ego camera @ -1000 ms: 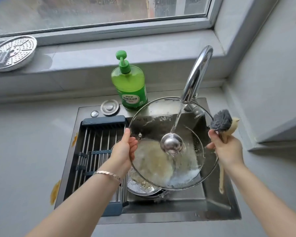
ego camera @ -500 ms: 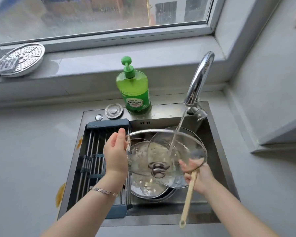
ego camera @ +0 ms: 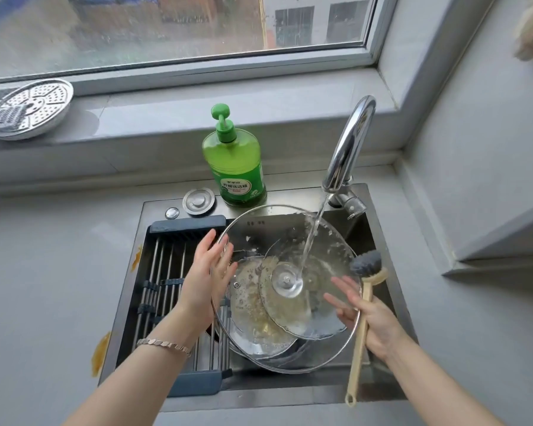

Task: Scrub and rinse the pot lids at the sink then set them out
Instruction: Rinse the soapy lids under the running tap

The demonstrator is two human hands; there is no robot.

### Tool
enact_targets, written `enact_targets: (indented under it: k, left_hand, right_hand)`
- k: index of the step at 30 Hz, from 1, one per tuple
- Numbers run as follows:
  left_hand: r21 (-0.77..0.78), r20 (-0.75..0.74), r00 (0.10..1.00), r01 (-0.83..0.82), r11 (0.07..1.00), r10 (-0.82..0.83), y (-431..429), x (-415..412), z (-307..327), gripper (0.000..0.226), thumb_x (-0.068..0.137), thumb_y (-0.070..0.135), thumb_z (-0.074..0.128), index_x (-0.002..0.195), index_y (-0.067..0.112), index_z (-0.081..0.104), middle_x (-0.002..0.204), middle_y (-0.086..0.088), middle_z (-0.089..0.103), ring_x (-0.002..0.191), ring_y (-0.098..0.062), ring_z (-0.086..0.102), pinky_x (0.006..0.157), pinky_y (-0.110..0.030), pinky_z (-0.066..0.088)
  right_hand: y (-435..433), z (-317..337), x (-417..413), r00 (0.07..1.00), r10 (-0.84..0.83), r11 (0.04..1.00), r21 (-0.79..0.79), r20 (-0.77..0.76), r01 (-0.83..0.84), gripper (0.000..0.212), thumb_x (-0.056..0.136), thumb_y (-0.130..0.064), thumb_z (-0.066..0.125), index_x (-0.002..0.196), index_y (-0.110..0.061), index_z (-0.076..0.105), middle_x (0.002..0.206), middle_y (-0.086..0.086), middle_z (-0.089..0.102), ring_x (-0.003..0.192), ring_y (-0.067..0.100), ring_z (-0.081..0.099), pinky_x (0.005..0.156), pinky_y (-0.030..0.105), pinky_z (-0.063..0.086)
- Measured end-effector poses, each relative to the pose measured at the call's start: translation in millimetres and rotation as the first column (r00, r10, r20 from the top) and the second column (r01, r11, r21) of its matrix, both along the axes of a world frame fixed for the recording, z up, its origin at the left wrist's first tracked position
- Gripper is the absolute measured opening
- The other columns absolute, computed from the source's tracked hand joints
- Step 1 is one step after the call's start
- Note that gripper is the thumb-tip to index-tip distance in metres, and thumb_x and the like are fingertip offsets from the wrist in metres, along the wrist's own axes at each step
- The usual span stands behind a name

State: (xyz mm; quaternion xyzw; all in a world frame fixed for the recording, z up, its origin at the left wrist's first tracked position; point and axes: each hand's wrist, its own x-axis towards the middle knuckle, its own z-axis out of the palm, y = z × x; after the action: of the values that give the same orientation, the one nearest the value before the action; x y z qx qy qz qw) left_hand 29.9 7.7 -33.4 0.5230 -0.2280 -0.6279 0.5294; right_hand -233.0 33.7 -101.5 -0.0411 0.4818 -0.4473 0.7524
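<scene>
I hold a large glass pot lid point(ego camera: 277, 222) tilted over the sink, its steel knob point(ego camera: 286, 282) in the middle. Water from the tap point(ego camera: 350, 142) streams onto the glass near the knob. My left hand point(ego camera: 210, 272) presses the lid's left rim with straight fingers. My right hand point(ego camera: 373, 315) supports the right rim, its fingers spread behind the glass, while it pinches the handle of a dish brush point(ego camera: 366, 262) whose grey head points up. Two smaller greasy glass lids point(ego camera: 253, 315) lie below in the basin.
A drying rack point(ego camera: 170, 272) with steel bars spans the sink's left half. A green dish soap bottle point(ego camera: 234, 167) stands behind the sink point(ego camera: 379, 241). A round perforated steel plate point(ego camera: 28, 109) and a grater rest on the windowsill at left. Grey counter lies on both sides.
The lid has been tipped from lying nearly flat to standing tilted toward me. My right hand came up to the right rim, swinging the brush head upward.
</scene>
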Motion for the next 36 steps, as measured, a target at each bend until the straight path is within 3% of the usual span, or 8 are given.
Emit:
enact_targets:
  k: [10, 19, 23, 26, 28, 31, 34, 36]
  left_hand:
    - [0.489, -0.296, 0.955, 0.139, 0.861, 0.014, 4.9, -34.8, -44.9, 0.048, 0.099, 0.048, 0.028, 0.129, 0.017, 0.048, 0.116, -0.02, 0.063, 0.103, -0.036, 0.061, 0.077, -0.054, 0.053]
    - [0.477, -0.37, 0.925, 0.267, 0.837, -0.083, 33.2, -42.1, -35.3, 0.034, 0.101, 0.024, 0.036, 0.123, 0.002, 0.048, 0.093, -0.03, 0.068, 0.071, -0.035, 0.071, 0.05, -0.036, 0.058]
    - [0.422, -0.148, 0.963, 0.266, 0.867, -0.223, 27.5, -21.3, 0.6, 0.023, 0.101, 0.009, 0.036, 0.122, 0.004, 0.044, 0.086, -0.033, 0.068, 0.068, -0.038, 0.07, 0.047, -0.035, 0.057]
    - [0.412, 0.094, 0.954, 0.222, 0.884, -0.284, 24.6, -17.3, 20.7, 0.023, 0.1, 0.004, 0.036, 0.122, 0.005, 0.042, 0.075, -0.027, 0.069, 0.061, -0.035, 0.069, 0.045, -0.036, 0.057]
    - [0.41, 0.25, 0.916, 0.195, 0.891, -0.315, 21.7, -19.3, 29.5, 0.03, 0.097, -0.001, 0.035, 0.126, 0.007, 0.041, 0.076, -0.024, 0.067, 0.059, -0.033, 0.067, 0.047, -0.036, 0.057]
    - [0.432, 0.364, 0.869, 0.162, 0.887, -0.336, 13.1, -27.5, 39.6, 0.051, 0.093, -0.006, 0.033, 0.138, 0.016, 0.031, 0.101, -0.03, 0.061, 0.066, -0.035, 0.066, 0.055, -0.042, 0.059]
    - [0.449, 0.287, 0.908, 0.154, 0.88, -0.305, 3.3, -36.7, 49.7, 0.059, 0.088, -0.011, 0.029, 0.139, 0.016, 0.024, 0.112, -0.032, 0.051, 0.052, -0.029, 0.065, 0.043, -0.036, 0.056]
    - [0.433, 0.239, 0.918, 0.191, 0.881, -0.317, -1.8, -43.5, 56.8, 0.05, 0.087, -0.013, 0.029, 0.13, 0.013, 0.028, 0.102, -0.03, 0.05, 0.037, -0.022, 0.06, 0.036, -0.03, 0.051]
  right_hand:
    - [-34.9, 96.3, -26.0, 0.806, -0.006, 0.902, -0.351, -0.592, -0.252, 0.013, 0.093, -0.016, 0.049, 0.104, -0.019, 0.055, 0.093, 0.0, 0.073, 0.072, 0.028, 0.071, 0.052, 0.024, 0.056]
    - [-54.8, 74.6, -51.8, 0.606, 0.191, 0.921, -0.072, -0.772, -0.382, 0.013, 0.098, -0.012, 0.041, 0.097, -0.007, 0.053, 0.078, 0.013, 0.068, 0.049, 0.023, 0.067, 0.034, 0.02, 0.045]
    - [-30.7, 34.6, -48.6, 0.305, 0.411, 0.838, 0.225, -0.859, -0.497, 0.017, 0.098, -0.015, 0.041, 0.095, -0.004, 0.055, 0.077, 0.016, 0.066, 0.047, 0.02, 0.065, 0.034, 0.018, 0.041]
    - [-9.8, 31.3, -35.4, -0.045, 0.318, 0.768, 0.285, -0.947, -0.574, 0.025, 0.096, -0.028, 0.045, 0.08, -0.014, 0.058, 0.082, 0.013, 0.065, 0.071, 0.031, 0.062, 0.062, 0.039, 0.051]
    - [5.6, 47.9, -16.2, 0.059, 0.202, 0.753, 0.116, -0.978, -0.647, 0.028, 0.09, -0.038, 0.054, 0.067, -0.021, 0.058, 0.071, -0.003, 0.062, 0.069, 0.019, 0.057, 0.061, 0.031, 0.046]
    - [28.0, 79.2, 23.5, 0.404, 0.268, 0.656, -0.141, -0.875, -0.741, 0.021, 0.062, -0.047, 0.077, 0.067, -0.031, 0.064, 0.07, -0.024, 0.061, 0.06, -0.007, 0.053, 0.052, 0.008, 0.037]
    - [39.1, 78.4, 42.9, 0.337, 0.286, 0.506, -0.157, -0.897, -0.848, 0.036, 0.047, -0.051, 0.085, 0.072, -0.038, 0.063, 0.075, -0.028, 0.06, 0.071, -0.009, 0.053, 0.06, 0.008, 0.039]
    - [34.4, 77.2, 46.3, 0.252, 0.095, 0.525, -0.167, -0.963, -0.835, 0.028, 0.063, -0.037, 0.082, 0.062, -0.032, 0.054, 0.06, -0.019, 0.053, 0.059, -0.001, 0.048, 0.057, 0.021, 0.038]
